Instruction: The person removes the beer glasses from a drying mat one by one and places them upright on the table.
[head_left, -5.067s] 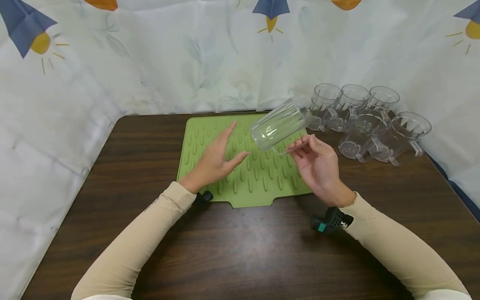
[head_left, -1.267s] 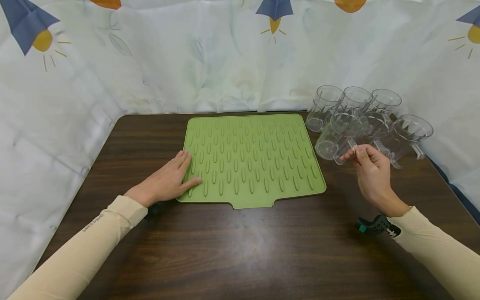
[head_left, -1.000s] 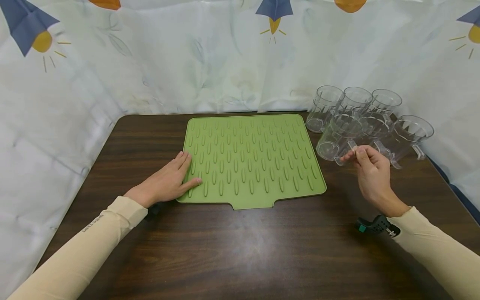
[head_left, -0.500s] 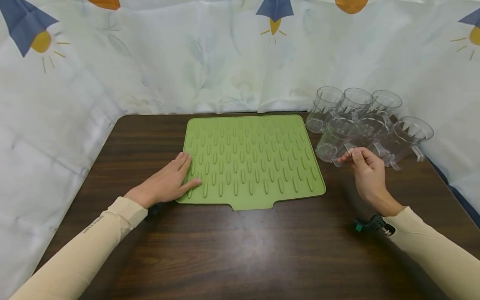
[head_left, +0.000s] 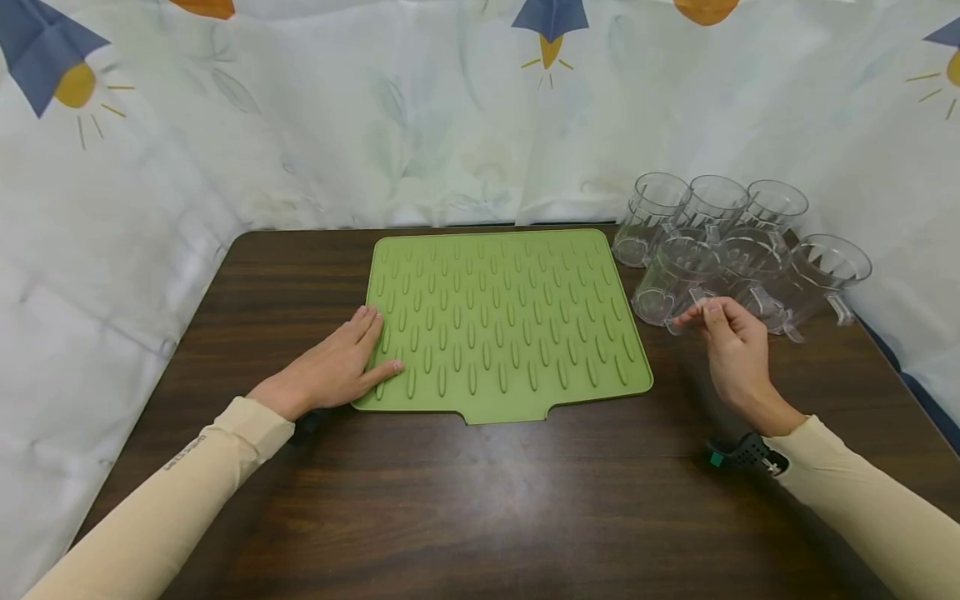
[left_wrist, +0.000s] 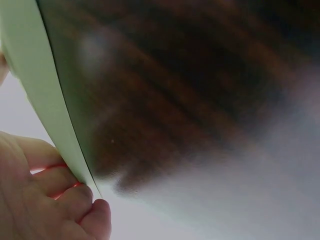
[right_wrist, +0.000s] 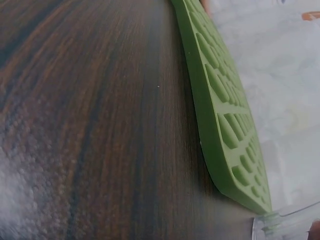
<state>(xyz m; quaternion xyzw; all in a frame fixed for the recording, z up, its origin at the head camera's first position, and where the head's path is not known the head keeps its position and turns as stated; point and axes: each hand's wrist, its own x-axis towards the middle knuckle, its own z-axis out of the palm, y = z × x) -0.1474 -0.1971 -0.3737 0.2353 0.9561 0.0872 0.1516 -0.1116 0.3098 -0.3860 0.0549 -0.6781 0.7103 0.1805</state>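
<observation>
With fingers straight and thumb spread, my left hand [head_left: 326, 360] rests on the left edge of a green ribbed drying mat [head_left: 504, 404]. Its curled-looking fingertips meet the mat's side in the left wrist view. At the right, my right hand [head_left: 738, 354] pinches the handle of a clear mug [head_left: 655, 302], which stands upright at the front left of a group of mugs. Only a bit of that clear rim or wall shows in the right wrist view's bottom corner. The fingers partly cover the handle.
Several more clear mugs stand upright close behind and beside it: a back row with a left mug [head_left: 651, 218], and a front right mug [head_left: 821, 279]. All sit on a dark wood table [head_left: 480, 500], right of the mat. A white patterned curtain [head_left: 450, 125] hangs behind.
About five seconds ago my right hand held the mug tilted over the mat, beside my raised left hand. The mug has since moved right, among the others; the left hand came down on the mat.
</observation>
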